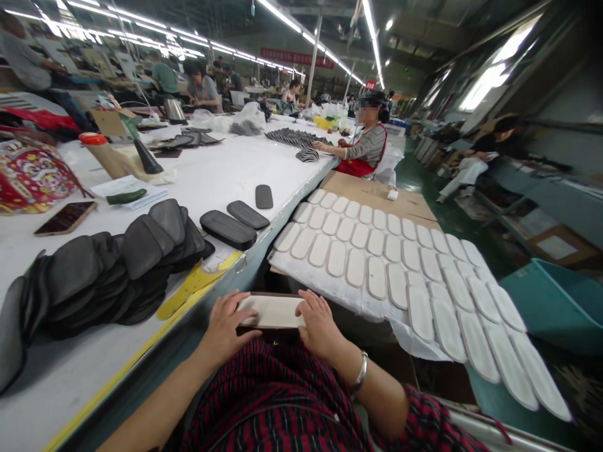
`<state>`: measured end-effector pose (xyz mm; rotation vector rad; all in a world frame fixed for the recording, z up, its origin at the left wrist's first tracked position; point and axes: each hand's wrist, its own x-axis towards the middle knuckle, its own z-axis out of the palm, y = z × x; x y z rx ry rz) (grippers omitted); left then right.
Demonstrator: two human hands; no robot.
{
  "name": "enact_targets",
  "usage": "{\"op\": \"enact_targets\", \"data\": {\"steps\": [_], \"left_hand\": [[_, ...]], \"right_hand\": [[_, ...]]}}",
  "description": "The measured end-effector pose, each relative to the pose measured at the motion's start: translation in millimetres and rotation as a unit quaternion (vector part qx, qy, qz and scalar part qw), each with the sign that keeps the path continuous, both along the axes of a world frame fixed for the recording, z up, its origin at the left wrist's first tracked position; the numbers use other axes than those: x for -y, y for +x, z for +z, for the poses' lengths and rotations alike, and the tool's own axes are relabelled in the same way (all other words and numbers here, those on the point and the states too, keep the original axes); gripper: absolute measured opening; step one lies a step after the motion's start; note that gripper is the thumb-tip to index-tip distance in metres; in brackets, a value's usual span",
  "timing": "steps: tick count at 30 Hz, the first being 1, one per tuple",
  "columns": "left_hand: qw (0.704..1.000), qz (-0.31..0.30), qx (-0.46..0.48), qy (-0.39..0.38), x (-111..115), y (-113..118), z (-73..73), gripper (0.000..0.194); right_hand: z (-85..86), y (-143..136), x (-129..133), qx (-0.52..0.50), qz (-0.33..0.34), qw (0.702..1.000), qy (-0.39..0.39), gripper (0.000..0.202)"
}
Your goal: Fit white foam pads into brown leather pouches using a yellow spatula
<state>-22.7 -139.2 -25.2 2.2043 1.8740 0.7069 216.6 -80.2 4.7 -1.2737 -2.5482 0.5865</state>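
Close to my body, a cream-white oblong piece [276,312] with a dark edge lies level between my two hands. My left hand [230,326] has its fingers around the piece's left end, thumb at the near edge. At the right end, the fingers of my right hand [320,323] hold it from above and the side. Several similar pale oval pieces [375,276] lie in rows on a white-covered board to the right. On the white table, a small stack of dark oval pieces [228,229] sits near the edge, with a large overlapping pile of dark pieces [75,263] farther left.
A yellow template [186,292] lies along the table edge. A phone [65,218], a green cucumber-like item [126,196] and a red patterned bag [32,176] are at the left. A person in a striped shirt [370,147] sits beyond the board. A teal bin [556,301] stands right.
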Motion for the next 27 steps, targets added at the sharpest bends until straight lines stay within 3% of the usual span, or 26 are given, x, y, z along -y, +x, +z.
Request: {"op": "enact_targets", "data": {"steps": [4, 13, 16, 19, 22, 27], "left_hand": [[0.999, 0.009, -0.001, -0.033, -1.5, -1.4, -8.2, 0.022], [0.994, 0.046, 0.053, -0.078, -9.0, 8.5, -10.0, 0.032], [0.988, 0.052, 0.133, -0.065, -6.8, 0.2, -7.8, 0.035], [0.953, 0.067, 0.285, -0.076, -1.5, -19.3, -11.1, 0.068], [0.903, 0.068, 0.401, -0.140, 3.3, -34.7, -24.3, 0.098], [0.856, 0.039, 0.488, -0.168, 4.6, -26.1, -45.5, 0.093]], "right_hand": [[-3.5, -15.6, -6.8, -0.021, 0.048, 0.998, -0.036, 0.008], [-5.6, -38.4, -1.8, 0.016, 0.005, 1.000, -0.023, 0.006], [-2.9, -43.9, 2.7, 0.027, -0.002, 1.000, -0.002, 0.005], [-1.6, -48.0, 5.7, 0.015, -0.013, 1.000, 0.017, 0.021], [-0.8, -52.5, 3.3, 0.004, 0.012, 1.000, 0.008, 0.034], [-1.8, -67.7, -11.2, 0.012, 0.037, 0.998, -0.047, 0.041]]}}
